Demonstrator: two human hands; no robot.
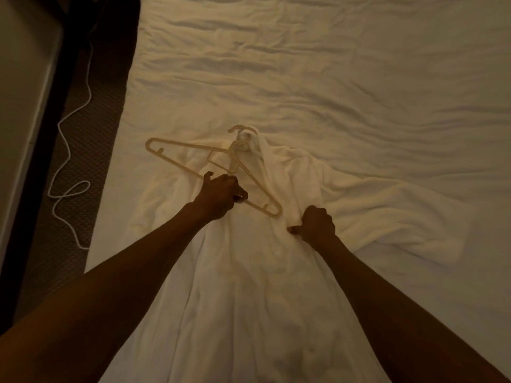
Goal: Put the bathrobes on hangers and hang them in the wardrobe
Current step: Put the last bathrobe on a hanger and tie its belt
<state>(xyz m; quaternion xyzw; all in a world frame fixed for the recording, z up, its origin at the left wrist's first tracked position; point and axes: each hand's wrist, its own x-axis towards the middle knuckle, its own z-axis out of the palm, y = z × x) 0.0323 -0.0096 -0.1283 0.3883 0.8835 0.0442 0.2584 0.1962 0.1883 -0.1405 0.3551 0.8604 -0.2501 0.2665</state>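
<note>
Across the rumpled white bedsheet (331, 78) lies a soft white terry bathrobe (249, 272), spread flat with its collar bunched at the far end. A cream plastic clothes hanger (171, 157) rests on its upper part, hook at the collar. The left hand (219, 196) curls its fingers round the hanger's lower bar. The right hand (316, 223) clutches a fold of robe just beside the hanger's near tip.

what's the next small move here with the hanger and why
Probably slide the hanger's near end under the bathrobe edge that the right hand pinches up. The left hand grips the hanger's bar, the hanger lies on top of the bathrobe on the bed, and neither shoulder is over it yet.
</note>
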